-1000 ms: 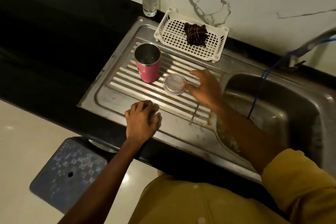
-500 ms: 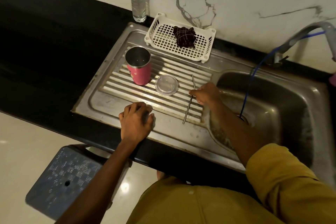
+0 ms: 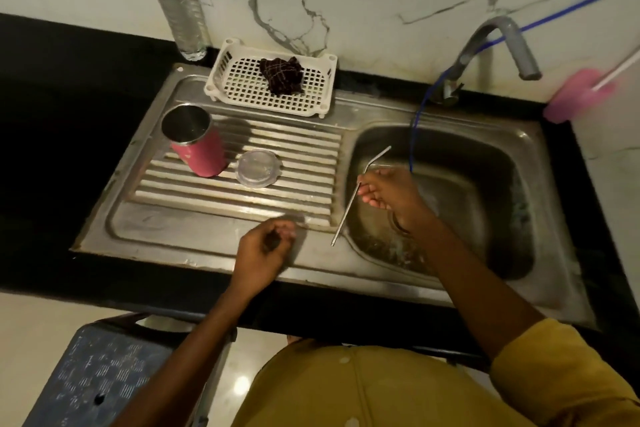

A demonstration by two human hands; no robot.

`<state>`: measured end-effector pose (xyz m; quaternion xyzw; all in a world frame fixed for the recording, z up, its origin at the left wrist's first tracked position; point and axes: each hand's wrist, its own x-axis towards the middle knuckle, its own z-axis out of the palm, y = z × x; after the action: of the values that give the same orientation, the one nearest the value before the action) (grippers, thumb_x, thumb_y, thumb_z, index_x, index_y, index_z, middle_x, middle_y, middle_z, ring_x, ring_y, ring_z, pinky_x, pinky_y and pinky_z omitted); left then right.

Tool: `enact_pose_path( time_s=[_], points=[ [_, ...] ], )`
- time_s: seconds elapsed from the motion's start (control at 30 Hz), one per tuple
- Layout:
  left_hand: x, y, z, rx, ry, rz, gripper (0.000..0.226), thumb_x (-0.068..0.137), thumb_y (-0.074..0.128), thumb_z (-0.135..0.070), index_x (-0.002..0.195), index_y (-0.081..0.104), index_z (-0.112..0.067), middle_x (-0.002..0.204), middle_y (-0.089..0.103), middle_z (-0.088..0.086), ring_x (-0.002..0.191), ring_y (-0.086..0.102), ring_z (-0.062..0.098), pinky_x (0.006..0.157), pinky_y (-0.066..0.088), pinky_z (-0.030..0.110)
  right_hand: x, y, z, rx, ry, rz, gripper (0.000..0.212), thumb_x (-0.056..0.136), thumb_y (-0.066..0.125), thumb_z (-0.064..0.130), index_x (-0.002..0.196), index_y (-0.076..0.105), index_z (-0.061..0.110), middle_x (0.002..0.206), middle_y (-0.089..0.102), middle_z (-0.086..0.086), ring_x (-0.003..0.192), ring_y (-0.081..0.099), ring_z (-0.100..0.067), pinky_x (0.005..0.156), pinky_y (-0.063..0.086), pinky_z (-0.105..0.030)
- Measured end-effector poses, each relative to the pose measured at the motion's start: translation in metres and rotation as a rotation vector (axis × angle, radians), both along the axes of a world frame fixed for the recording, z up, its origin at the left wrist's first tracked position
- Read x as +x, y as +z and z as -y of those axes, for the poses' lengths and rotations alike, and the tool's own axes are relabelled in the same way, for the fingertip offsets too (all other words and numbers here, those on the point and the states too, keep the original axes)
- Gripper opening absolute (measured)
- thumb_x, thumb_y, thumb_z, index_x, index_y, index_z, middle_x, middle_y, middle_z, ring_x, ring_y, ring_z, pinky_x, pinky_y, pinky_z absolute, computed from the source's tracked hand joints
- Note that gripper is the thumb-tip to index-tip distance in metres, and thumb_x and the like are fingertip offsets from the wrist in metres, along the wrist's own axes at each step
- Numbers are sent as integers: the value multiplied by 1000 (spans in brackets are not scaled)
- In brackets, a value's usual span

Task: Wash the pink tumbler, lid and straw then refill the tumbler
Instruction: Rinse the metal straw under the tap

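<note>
The pink tumbler, a steel-lined cylinder with an open mouth, stands on the ribbed steel drainboard. The round clear plastic lid lies flat just beside it. The right hand, fingers curled, pinches the thin metal straw, bent near its top, over the left edge of the basin. The left hand is curled at the drainboard's front, too blurred to tell whether it grips anything.

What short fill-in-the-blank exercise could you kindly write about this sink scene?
1. The right hand holds the metal ____ over the sink.
2. The clear lid lies beside the upright ____ tumbler.
3. The dark cloth sits in the white ____.
Missing words: straw; pink; basket.
</note>
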<state>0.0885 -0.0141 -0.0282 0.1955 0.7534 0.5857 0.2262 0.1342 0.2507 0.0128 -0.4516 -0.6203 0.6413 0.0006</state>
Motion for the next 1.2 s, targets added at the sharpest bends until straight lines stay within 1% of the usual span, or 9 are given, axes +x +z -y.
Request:
enact_pose_path(
  time_s=[0.1,0.2,0.37,0.57,0.7,0.77,0.87,1.03,1.2],
  points=[
    [18,4,-54,49,-22,258,21,92,68,-1,101,72,-20,84,76,-5,85,68,9,85,53,27,26,13,-13,-25,-63,-103,14,91,66,12,78,68,11,58,67,0,45,58,-5,48,44,-15],
    [33,20,-108,89,-76,511,20,95,63,-2,113,67,-11,80,75,-4,76,70,10,77,56,21,48,20,-34,-66,-162,-182,14,91,66,10,77,67,9,55,67,0,44,59,-5,46,44,-14],
    [50,37,-173,-36,-172,488,17,100,60,-15,112,71,-14,76,73,-7,70,67,0,68,47,17,88,16,-82,-187,-394,-278,18,92,65,11,74,65,11,61,68,-3,48,61,-6,48,46,-14],
    [62,50,-234,5,-213,605,18,94,65,-8,106,72,-20,82,73,-6,74,66,2,69,47,16,123,-7,-126,-395,-625,-332,18,95,60,13,77,63,11,53,66,2,45,59,-1,42,43,-10],
    [72,52,-274,64,-167,455,25,88,67,6,111,71,-5,85,69,3,69,64,0,62,50,12,131,-20,-154,-498,-653,-274,16,95,59,23,80,61,17,57,66,7,40,51,1,37,34,-9],
    [74,51,-293,69,-88,309,24,90,66,5,114,69,4,85,70,3,67,64,-5,64,49,10,131,-24,-161,-563,-649,-261,16,95,58,27,81,59,19,57,65,8,39,47,1,35,30,-9],
    [68,49,-317,90,26,134,17,93,67,-3,108,72,3,83,71,-2,69,62,-9,71,48,11,129,-26,-170,-618,-563,-167,18,94,60,31,79,62,20,57,65,7,37,46,1,34,27,-9],
    [41,43,-336,126,67,-13,14,99,64,-15,90,74,-20,83,73,-4,80,66,4,73,51,20,129,-23,-188,-246,-22,138,24,93,64,36,78,69,19,60,70,5,38,48,0,38,20,-13],
    [26,37,-352,93,-14,12,13,99,63,-13,98,75,-10,87,75,1,80,68,3,69,48,14,89,5,-248,78,-4,-75,16,97,65,24,85,69,15,68,65,-2,46,50,-4,38,30,-11]
  ],
)
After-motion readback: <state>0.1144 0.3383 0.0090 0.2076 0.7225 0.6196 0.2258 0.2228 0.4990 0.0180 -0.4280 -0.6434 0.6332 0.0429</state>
